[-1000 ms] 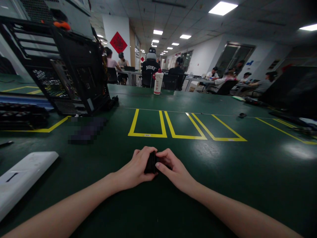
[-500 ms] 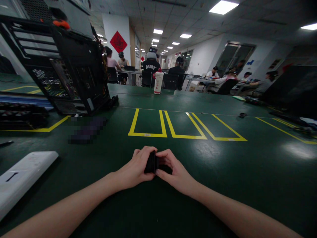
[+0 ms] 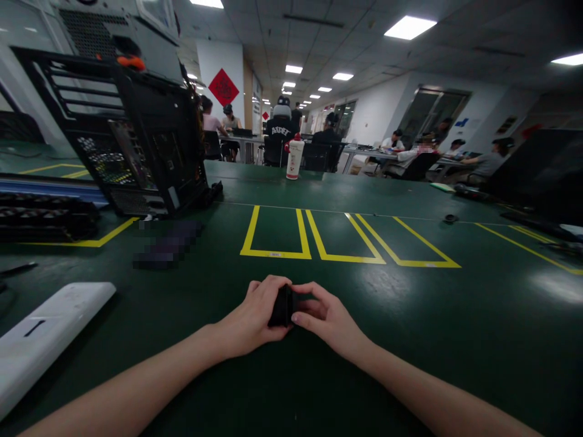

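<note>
Clasping black object [image 3: 279, 308]: left hand [image 3: 251, 317], grip closed; right hand [image 3: 336, 323] touching, hold unclear; jacket lettering [image 3: 279, 130] illegible.

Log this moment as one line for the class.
left hand: holds black object | right hand: at its right side | beyond: yellow tape outlines

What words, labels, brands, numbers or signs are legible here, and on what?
Nothing reads for certain.
Dark jacket, back: large white letters, too blurred to quote.
Large red diamond sign: dark marking, unreadable.
Small red diamond sign: too far to read.
Cup: red print, too small.
Left tape label: print too small.
Right tape label: too small.
Blue wall marking: too blurred.
Black object: no legible marking visible.
</note>
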Demonstrator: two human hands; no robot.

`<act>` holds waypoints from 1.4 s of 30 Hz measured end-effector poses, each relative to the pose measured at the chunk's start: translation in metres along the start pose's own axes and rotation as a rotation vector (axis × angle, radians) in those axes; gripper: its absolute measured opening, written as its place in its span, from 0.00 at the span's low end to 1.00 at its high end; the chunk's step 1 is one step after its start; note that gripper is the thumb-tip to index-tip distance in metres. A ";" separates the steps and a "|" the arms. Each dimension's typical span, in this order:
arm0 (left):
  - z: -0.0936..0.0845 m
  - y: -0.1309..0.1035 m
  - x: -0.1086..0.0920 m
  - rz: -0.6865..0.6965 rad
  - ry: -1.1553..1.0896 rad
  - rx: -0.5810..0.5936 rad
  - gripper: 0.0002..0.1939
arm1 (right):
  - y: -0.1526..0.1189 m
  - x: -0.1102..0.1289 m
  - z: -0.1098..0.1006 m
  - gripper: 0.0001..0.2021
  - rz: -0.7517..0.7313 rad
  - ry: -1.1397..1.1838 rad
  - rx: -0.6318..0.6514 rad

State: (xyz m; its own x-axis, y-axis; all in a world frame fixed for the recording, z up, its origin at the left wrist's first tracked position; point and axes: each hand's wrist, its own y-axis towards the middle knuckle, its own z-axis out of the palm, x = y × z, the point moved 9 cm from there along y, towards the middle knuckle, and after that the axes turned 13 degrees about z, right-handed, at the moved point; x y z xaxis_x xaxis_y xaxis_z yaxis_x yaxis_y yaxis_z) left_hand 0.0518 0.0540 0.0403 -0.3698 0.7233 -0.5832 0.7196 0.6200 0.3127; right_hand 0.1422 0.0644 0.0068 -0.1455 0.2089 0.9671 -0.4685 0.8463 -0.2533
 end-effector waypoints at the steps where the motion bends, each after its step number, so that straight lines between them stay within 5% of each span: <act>1: 0.000 0.000 -0.001 0.007 0.003 0.002 0.27 | 0.002 -0.001 0.001 0.15 0.025 0.013 0.004; 12: -0.002 -0.003 -0.007 0.063 0.068 -0.014 0.27 | 0.012 -0.004 0.000 0.13 0.180 0.076 0.005; 19: 0.000 -0.002 -0.004 0.035 0.017 0.000 0.27 | 0.002 0.001 0.006 0.10 0.001 -0.012 -0.056; 42: -0.002 -0.001 -0.007 0.069 0.033 -0.023 0.28 | -0.009 0.014 0.010 0.08 -0.207 -0.291 -0.156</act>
State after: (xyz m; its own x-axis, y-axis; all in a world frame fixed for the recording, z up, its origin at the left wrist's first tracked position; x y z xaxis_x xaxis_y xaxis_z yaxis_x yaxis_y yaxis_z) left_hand 0.0527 0.0496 0.0455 -0.3393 0.7737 -0.5350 0.7302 0.5752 0.3688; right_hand 0.1358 0.0550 0.0220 -0.3134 -0.1031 0.9440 -0.3788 0.9251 -0.0247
